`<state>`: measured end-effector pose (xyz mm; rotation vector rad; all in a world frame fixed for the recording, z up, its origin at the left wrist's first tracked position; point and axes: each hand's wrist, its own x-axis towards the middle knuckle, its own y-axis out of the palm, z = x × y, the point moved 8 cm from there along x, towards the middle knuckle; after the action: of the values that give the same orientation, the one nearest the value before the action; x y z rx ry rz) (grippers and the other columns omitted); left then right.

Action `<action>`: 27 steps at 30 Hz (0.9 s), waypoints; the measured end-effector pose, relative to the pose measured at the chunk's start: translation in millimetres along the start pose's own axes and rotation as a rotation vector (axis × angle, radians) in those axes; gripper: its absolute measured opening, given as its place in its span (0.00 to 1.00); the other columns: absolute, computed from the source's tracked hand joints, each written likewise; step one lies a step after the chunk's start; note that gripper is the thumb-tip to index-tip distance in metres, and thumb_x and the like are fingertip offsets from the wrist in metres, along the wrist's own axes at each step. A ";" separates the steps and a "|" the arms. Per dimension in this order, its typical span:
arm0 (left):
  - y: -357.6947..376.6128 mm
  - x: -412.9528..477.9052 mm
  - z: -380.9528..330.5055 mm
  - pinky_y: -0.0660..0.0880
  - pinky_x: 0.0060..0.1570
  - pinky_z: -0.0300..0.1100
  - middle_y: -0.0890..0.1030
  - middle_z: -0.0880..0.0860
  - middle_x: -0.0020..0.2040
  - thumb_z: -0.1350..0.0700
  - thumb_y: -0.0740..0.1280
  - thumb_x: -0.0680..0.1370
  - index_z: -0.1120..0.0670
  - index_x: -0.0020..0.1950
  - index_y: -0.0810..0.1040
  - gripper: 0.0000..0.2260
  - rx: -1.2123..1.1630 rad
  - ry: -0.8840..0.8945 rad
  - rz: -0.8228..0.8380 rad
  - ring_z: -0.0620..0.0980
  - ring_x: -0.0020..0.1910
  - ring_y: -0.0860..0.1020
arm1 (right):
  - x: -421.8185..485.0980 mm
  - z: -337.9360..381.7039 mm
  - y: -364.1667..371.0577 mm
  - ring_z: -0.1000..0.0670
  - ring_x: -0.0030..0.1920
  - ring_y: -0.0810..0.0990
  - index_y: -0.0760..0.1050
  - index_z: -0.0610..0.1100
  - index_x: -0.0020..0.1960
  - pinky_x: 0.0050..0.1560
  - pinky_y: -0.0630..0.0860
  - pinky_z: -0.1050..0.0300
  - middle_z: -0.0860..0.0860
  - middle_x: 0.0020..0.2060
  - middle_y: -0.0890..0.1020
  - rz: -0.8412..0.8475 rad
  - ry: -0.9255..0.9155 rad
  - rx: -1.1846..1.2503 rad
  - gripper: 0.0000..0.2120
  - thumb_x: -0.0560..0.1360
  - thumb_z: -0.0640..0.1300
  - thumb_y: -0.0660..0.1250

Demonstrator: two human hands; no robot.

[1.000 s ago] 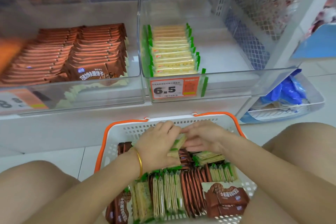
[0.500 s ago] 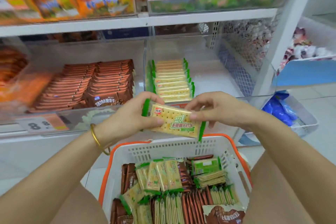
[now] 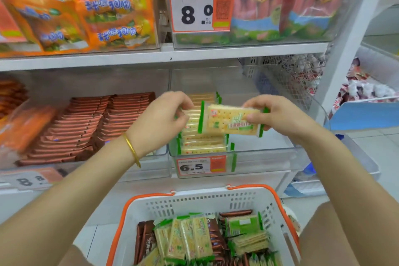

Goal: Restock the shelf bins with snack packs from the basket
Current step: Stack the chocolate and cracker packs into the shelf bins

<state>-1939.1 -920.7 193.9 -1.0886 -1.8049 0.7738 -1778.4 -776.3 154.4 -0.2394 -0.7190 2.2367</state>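
A green-edged cracker pack (image 3: 228, 122) is held nearly level at mid-view, just over the row of like packs (image 3: 203, 144) in the clear bin (image 3: 269, 157). The right hand (image 3: 278, 116) pinches its 3 o'clock end between thumb and fingers. The left hand (image 3: 159, 123) curls at its 9 o'clock end, seemingly pinching it, though blur hides the contact; the basket (image 3: 203, 203) sits at 6 o'clock.

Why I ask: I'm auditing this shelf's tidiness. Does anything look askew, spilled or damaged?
Nothing looks spilled or damaged. Only the basket is untidy: green cracker packs and brown packs are jumbled together, some standing on edge, others lying flat. The tilted pack up by the shelf is simply held by the left hand and right hand.
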 end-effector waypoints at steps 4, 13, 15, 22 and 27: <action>32.6 9.0 0.5 0.69 0.49 0.33 0.75 0.48 0.54 0.59 0.62 0.78 0.54 0.58 0.75 0.10 0.092 0.015 0.185 0.45 0.48 0.76 | 6.2 -18.4 20.0 0.57 0.38 0.74 0.79 0.46 0.52 0.35 0.69 0.69 0.55 0.40 0.78 0.175 0.041 -0.129 0.09 0.74 0.37 0.70; 73.7 7.9 0.0 0.72 0.54 0.40 0.80 0.46 0.52 0.51 0.63 0.79 0.50 0.56 0.79 0.09 0.208 0.064 0.537 0.44 0.51 0.76 | 7.9 -17.3 68.7 0.61 0.35 0.76 0.80 0.47 0.45 0.36 0.76 0.64 0.58 0.36 0.78 0.331 0.020 -0.109 0.04 0.75 0.47 0.68; 77.8 7.2 2.3 0.73 0.54 0.42 0.80 0.46 0.52 0.52 0.65 0.78 0.50 0.57 0.79 0.09 0.217 0.051 0.585 0.44 0.51 0.76 | 12.5 -24.5 61.7 0.59 0.36 0.77 0.79 0.46 0.42 0.35 0.78 0.61 0.56 0.36 0.79 0.275 0.106 -0.112 0.14 0.79 0.51 0.61; 86.3 7.9 2.7 0.74 0.53 0.42 0.81 0.48 0.51 0.54 0.67 0.77 0.51 0.55 0.80 0.08 0.219 0.041 0.671 0.45 0.49 0.77 | 13.0 -47.3 70.5 0.48 0.37 0.84 0.79 0.41 0.43 0.34 0.77 0.61 0.52 0.31 0.84 0.536 0.352 -0.140 0.05 0.77 0.40 0.67; 88.1 8.9 2.6 0.74 0.52 0.40 0.81 0.46 0.50 0.54 0.67 0.77 0.51 0.54 0.81 0.07 0.197 0.024 0.665 0.43 0.47 0.75 | 15.7 -53.7 68.1 0.56 0.26 0.80 0.83 0.40 0.45 0.29 0.77 0.63 0.52 0.26 0.82 0.490 0.350 -0.230 0.09 0.74 0.30 0.66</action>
<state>-1911.5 -875.4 122.9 -1.5721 -1.3004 1.2859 -1810.7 -780.0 72.5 -0.9856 -0.7829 2.4607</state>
